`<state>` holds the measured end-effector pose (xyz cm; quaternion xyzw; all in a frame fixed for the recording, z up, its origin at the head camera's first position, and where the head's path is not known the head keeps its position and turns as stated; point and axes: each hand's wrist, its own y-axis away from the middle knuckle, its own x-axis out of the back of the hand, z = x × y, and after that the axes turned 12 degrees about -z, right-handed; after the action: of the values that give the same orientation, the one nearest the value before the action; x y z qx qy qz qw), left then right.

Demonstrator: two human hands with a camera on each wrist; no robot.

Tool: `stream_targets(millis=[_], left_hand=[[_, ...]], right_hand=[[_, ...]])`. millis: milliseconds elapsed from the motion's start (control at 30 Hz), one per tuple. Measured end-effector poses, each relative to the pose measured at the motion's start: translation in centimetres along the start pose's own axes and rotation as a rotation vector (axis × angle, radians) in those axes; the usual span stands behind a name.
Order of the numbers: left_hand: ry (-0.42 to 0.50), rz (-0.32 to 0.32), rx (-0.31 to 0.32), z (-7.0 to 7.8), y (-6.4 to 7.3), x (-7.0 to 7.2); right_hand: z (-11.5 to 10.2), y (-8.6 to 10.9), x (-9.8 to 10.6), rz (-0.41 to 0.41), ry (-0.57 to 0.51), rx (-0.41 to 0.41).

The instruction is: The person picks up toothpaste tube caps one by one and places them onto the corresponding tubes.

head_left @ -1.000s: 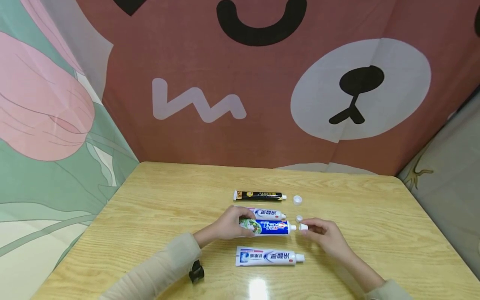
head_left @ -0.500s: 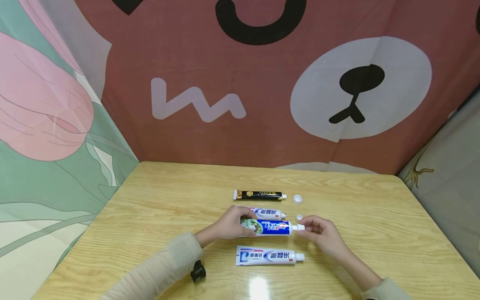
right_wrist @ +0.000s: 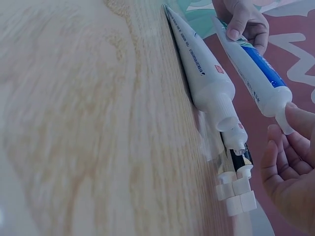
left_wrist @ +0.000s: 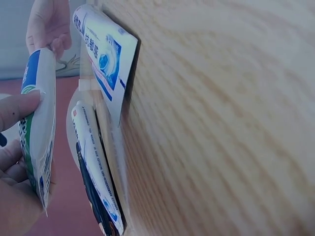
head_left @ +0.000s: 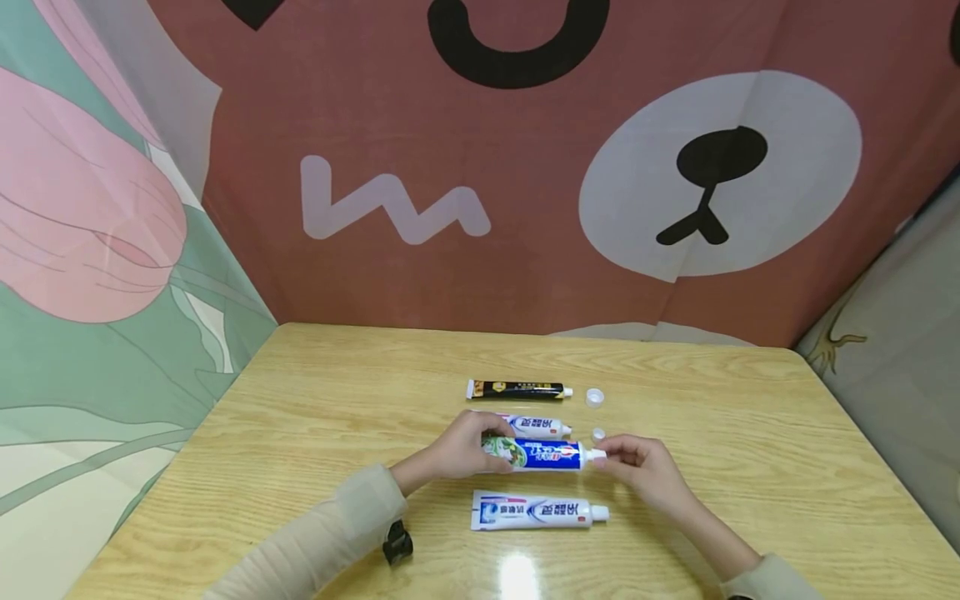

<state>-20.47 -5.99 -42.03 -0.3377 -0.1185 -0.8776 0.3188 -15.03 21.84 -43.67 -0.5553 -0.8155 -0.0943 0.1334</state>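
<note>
My left hand (head_left: 467, 447) grips a blue, white and green toothpaste tube (head_left: 551, 455) by its tail half, thumb on the near side. In the left wrist view this tube (left_wrist: 47, 93) is held up off the table. At its neck sits a white cap (head_left: 595, 455), which my right hand (head_left: 648, 473) pinches between thumb and fingers. The right wrist view shows the cap (right_wrist: 284, 122) in line with the tube's shoulder. Nearer me lies a white toothpaste tube (head_left: 532, 511) with its cap on. Another white tube (head_left: 536, 427) lies behind, partly hidden by my left hand.
Farther back lies a black toothpaste tube (head_left: 521, 391), its nozzle uncovered. A larger loose white cap (head_left: 595, 398) lies beyond its nozzle, and a smaller one (head_left: 598, 434) by the rear white tube. The wooden table (head_left: 337, 367) ends at a printed cloth backdrop (head_left: 525, 283).
One second ago the cap was in my right fingers, apart from the nozzle. It moved left onto the tube's neck, and my fingers remain on it. My left hand has barely moved.
</note>
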Motion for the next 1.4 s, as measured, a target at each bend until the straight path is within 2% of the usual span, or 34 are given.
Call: stream_targets(millis=[367,567,700,800,933,1233,1400], left_hand=[[0.012,0.007,0.004,0.6,0.1,-0.1],[0.025,0.003,-0.006,0.6,0.1,-0.3],[0.03,0.006,-0.012,0.6,0.2,-0.3],[0.032,0.013,-0.011,0.5,0.3,-0.4],[0.033,0.017,-0.012,0.4,0.3,-0.4],[0.041,0.023,0.008,0.7,0.5,-0.4],[0.045,0.031,-0.001,0.6,0.6,-0.3]], right_hand=[[-0.3,0.2,0.1,-0.039,0.056,0.052],[-0.1,0.4,0.1,-0.066,0.015,0.062],[0.1,0.7,0.1,-0.029,0.006,0.075],[0.3,1.1,0.2,0.011,0.01,0.115],[0.5,1.3,0.2,0.015,0.002,0.183],[0.5,1.1,-0.1,0.012,-0.014,0.163],[0.4,0.9,-0.5,0.043,0.002,0.135]])
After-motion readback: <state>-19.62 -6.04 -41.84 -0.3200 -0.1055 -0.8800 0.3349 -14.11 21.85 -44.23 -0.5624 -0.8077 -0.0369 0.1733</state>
